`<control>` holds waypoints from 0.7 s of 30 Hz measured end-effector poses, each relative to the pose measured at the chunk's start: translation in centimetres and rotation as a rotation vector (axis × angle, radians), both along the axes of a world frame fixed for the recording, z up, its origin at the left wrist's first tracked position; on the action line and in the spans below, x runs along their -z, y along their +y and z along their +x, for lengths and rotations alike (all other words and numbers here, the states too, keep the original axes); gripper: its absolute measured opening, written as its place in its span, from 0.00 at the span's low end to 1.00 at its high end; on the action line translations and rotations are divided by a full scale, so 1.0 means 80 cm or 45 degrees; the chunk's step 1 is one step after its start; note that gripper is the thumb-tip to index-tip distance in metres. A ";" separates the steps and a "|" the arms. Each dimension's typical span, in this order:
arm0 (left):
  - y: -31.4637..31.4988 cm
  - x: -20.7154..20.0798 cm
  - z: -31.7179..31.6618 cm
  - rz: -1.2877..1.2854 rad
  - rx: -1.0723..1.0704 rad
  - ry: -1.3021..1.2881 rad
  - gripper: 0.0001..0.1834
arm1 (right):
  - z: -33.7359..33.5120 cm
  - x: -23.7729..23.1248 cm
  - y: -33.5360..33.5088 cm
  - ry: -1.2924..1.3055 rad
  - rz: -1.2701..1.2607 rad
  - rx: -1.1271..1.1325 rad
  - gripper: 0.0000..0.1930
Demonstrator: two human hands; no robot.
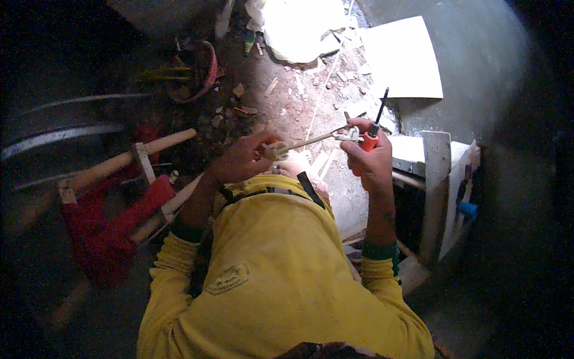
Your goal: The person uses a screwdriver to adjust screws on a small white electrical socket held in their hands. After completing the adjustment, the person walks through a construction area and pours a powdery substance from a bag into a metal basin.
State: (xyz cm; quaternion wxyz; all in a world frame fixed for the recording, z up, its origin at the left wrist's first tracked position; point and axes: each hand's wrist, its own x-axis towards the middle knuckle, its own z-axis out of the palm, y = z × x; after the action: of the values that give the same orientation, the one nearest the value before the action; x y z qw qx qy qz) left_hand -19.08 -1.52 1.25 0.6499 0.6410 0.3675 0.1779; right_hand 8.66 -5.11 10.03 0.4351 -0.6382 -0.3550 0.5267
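Observation:
Both my hands are raised in front of my chest, with a pale cable (311, 142) stretched between them. My left hand (244, 158) is closed on a small white fitting (277, 151) at the cable's left end; its exact kind is unclear. My right hand (372, 158) is closed round the red handle of a screwdriver (371, 139), whose dark shaft points up and away. Between the thumb and fingers of that same hand sits a second small white fitting (348, 134), at the cable's right end.
To my left leans a wooden ladder (119, 161) with red cloth (107, 239) draped over it. Beyond is a red-rimmed container (211, 69). Debris litters the floor (287, 102). A glaring white bag (299, 36), a white panel (406, 57) and a white-topped wooden box (436, 191) lie ahead and right.

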 end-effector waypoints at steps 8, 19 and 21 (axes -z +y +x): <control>0.014 -0.048 0.056 -0.197 0.192 -0.208 0.13 | -0.010 -0.004 -0.028 0.196 -0.049 -0.155 0.26; -0.026 -0.103 0.109 0.229 -0.121 -0.244 0.07 | 0.023 -0.012 -0.071 0.343 -0.197 -0.058 0.31; -0.033 -0.108 0.113 0.155 -0.188 -0.236 0.07 | 0.021 -0.023 -0.071 0.366 -0.297 -0.010 0.31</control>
State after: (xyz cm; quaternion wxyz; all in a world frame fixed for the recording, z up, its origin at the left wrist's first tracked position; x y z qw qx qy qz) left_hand -10.04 -4.17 9.91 0.6262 0.6312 0.3405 0.3058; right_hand 10.33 -10.77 11.85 0.4022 -0.6010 -0.2281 0.6519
